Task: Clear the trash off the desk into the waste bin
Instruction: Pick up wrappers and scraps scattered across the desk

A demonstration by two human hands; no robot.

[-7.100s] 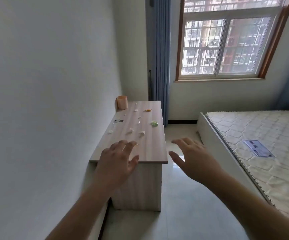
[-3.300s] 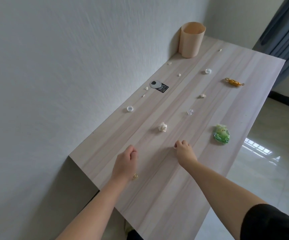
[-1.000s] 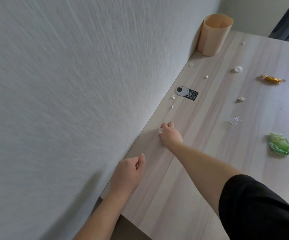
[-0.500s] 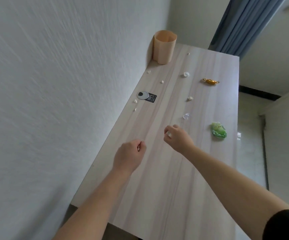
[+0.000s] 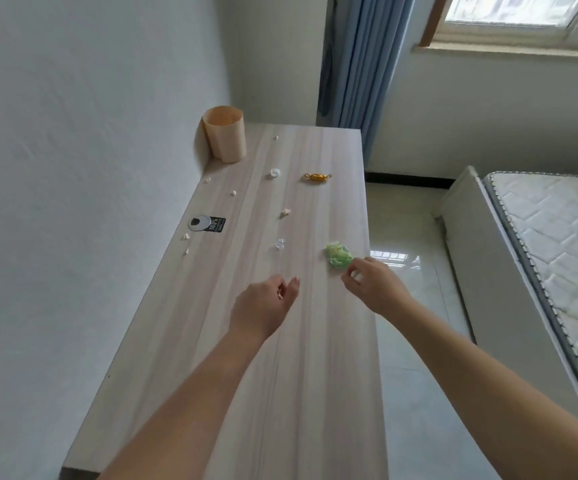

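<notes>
While the green wrapper (image 5: 338,257) lies near the right edge of the desk (image 5: 280,341), it is met by the right hand (image 5: 374,284), whose fingertips are drawn into a loose pinch just touching its near end; whether anything else is held there cannot be told. A crumpled film is best pinched at its bulk and lifted clear, not dragged over the edge. The left hand (image 5: 263,308) is curled half-closed above mid-desk; its contents are hidden. Farther off lie a clear scrap (image 5: 280,243), white crumbs (image 5: 285,212), a gold candy (image 5: 317,177) and the tan waste bin (image 5: 225,135) at the far corner.
</notes>
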